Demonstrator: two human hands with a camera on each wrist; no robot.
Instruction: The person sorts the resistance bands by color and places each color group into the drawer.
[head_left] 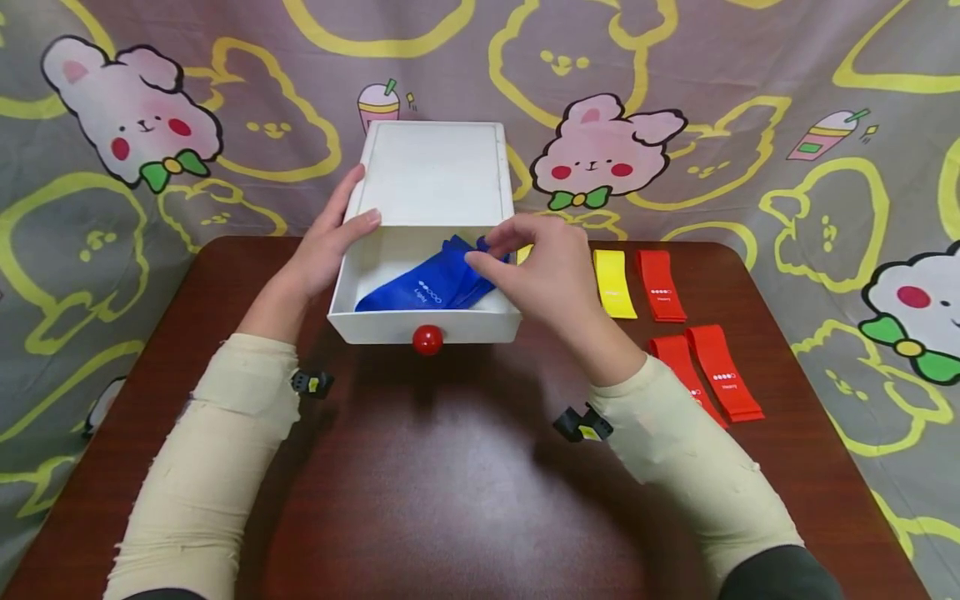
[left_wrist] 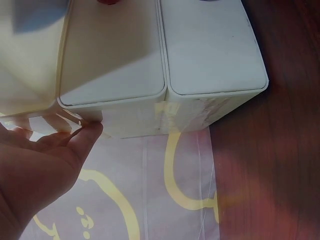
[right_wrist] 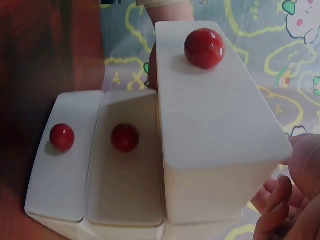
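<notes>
The left hand (head_left: 324, 250) lies along the left side of the white drawer unit (head_left: 435, 171), fingers fairly straight, thumb over its top edge. The blue bands (head_left: 401, 290) sit in the unit's pulled-out top drawer (head_left: 375, 327), where the right hand (head_left: 551, 267) has thumb and fingertips drawn close with blue between them; from here I can't tell whether they pinch it. Right of the unit lie a yellow band (head_left: 615, 285) and red bands (head_left: 661, 286).

The drawer unit (head_left: 431, 171) is white, with red knobs (right_wrist: 204, 48). The blue band (head_left: 442, 271) and 3 red bands (head_left: 658, 275) carry white print; another band (head_left: 613, 279) is yellow. Reddish-brown desk (head_left: 450, 517), grey backdrop (head_left: 442, 75) with yellow outlines.
</notes>
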